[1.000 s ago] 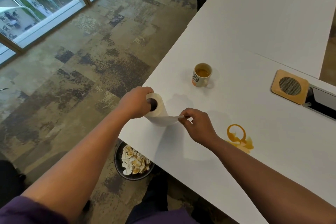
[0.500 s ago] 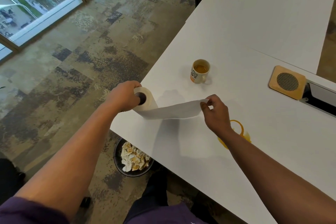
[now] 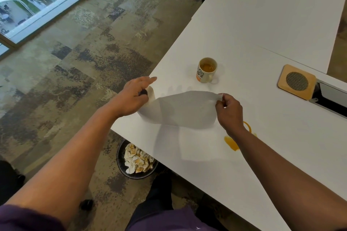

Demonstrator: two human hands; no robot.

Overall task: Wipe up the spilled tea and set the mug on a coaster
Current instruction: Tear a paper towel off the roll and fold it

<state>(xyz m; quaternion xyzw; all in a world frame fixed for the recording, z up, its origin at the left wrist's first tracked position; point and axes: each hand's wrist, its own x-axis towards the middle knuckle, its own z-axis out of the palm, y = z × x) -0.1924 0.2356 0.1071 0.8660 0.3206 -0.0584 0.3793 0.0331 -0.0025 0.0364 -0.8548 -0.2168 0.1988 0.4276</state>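
Observation:
On the white table [image 3: 262, 24] stands a cream mug [image 3: 206, 70] with tea in it. A puddle of spilled tea [image 3: 231, 142] with a ring mark lies nearer to me, partly hidden by my right wrist. A square wooden coaster [image 3: 296, 81] sits at the right. My left hand [image 3: 133, 97] holds a paper towel roll [image 3: 150, 91] over the table's left edge, fingers stretched across its top. My right hand [image 3: 229, 112] pinches the free end of the unrolled sheet [image 3: 185, 110], which hangs stretched between both hands above the table.
A round bin [image 3: 135, 161] with crumpled, tea-stained paper stands on the carpet under the table edge. A cable hatch [image 3: 330, 97] is set into the table beside the coaster. Windows run along the far left.
My right hand has pulled the sheet's end to the right, so a much longer length is unrolled. The fingers of my left hand have stretched out over the roll.

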